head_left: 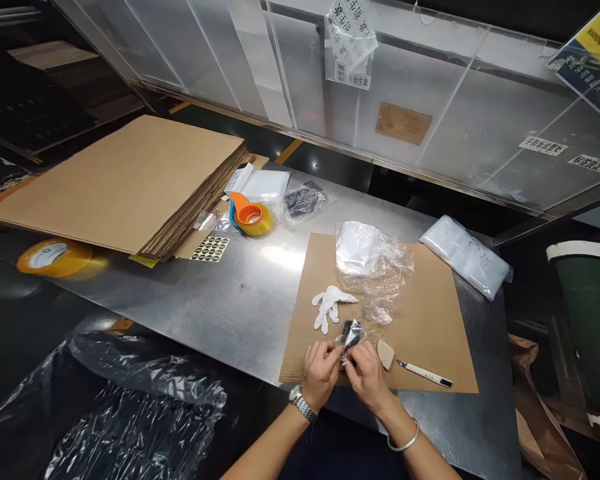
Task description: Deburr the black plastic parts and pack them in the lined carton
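Between my hands, at the near edge of a cardboard sheet (430, 313), is a small clear plastic bag (351, 333) with something black and white inside. My left hand (321, 372) pinches its left side with curled fingers. On the other side, my right hand (367, 375) grips the bag between thumb and fingers. What the black item is, I cannot make out. A white glove (333, 305) lies just beyond my left hand. Close to my right hand are a small beige block (385, 354) and a white pen-shaped cutter (425, 373) marked A26.
Crumpled clear bags (375, 260) lie farther back on the sheet. A wrapped white pack (465, 257) sits at right. Leftward are an orange tape dispenser (251, 215), round stickers (211, 249), stacked cardboard (130, 180) and a tape roll (55, 257). A green bin (587, 320) stands far right.
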The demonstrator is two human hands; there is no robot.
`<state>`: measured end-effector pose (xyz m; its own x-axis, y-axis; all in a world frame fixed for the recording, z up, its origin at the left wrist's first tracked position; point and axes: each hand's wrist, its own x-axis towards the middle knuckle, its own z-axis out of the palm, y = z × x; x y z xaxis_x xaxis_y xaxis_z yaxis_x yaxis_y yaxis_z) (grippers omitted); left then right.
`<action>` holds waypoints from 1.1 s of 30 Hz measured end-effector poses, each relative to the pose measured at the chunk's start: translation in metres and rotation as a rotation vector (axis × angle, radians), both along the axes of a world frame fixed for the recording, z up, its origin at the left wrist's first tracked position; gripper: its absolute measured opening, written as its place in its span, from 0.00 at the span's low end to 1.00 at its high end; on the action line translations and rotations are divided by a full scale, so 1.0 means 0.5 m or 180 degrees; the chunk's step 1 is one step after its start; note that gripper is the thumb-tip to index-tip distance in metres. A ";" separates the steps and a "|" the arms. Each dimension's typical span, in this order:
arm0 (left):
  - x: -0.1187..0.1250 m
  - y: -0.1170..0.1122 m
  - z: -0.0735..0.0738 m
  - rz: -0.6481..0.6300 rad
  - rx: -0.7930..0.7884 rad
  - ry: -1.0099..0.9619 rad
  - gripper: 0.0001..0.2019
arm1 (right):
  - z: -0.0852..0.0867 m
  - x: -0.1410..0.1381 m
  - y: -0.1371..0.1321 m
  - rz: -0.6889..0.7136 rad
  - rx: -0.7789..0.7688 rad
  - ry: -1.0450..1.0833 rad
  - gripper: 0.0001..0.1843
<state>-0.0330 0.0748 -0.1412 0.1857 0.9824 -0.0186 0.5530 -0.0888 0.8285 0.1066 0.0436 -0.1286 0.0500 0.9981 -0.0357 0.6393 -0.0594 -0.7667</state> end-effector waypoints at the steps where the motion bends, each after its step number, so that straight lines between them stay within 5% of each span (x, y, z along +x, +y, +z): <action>1: -0.007 0.007 -0.008 -0.0002 0.0084 0.0097 0.11 | -0.010 -0.002 -0.005 -0.0135 -0.0042 -0.0054 0.08; 6: -0.036 0.040 -0.058 0.0307 0.0320 0.0552 0.14 | -0.081 -0.017 -0.036 -0.0893 -0.0484 -0.0315 0.13; 10: -0.032 0.046 -0.083 0.0217 0.0241 0.0733 0.14 | -0.118 -0.023 -0.057 -0.1058 -0.0844 -0.0150 0.13; 18: -0.017 0.045 -0.086 0.0052 -0.0149 0.0825 0.14 | -0.077 0.037 -0.127 -0.0516 -0.1513 0.1297 0.21; 22: -0.015 0.048 -0.091 -0.0236 -0.0344 0.0684 0.13 | -0.088 0.035 -0.139 -0.0371 -0.1844 0.1753 0.25; 28: -0.022 0.044 -0.101 -0.0880 -0.0349 0.0494 0.14 | -0.137 0.043 -0.136 -0.0784 -0.1702 0.1577 0.24; 33: -0.002 0.002 -0.098 -0.1087 -0.0022 0.0727 0.15 | -0.122 0.025 -0.141 -0.0978 -0.1201 0.0976 0.19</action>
<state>-0.0338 0.0759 -0.1901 0.4913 0.8648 -0.1034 0.6625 -0.2940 0.6889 0.1189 -0.0268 -0.1894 0.2668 0.8548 -0.4452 0.3012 -0.5127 -0.8040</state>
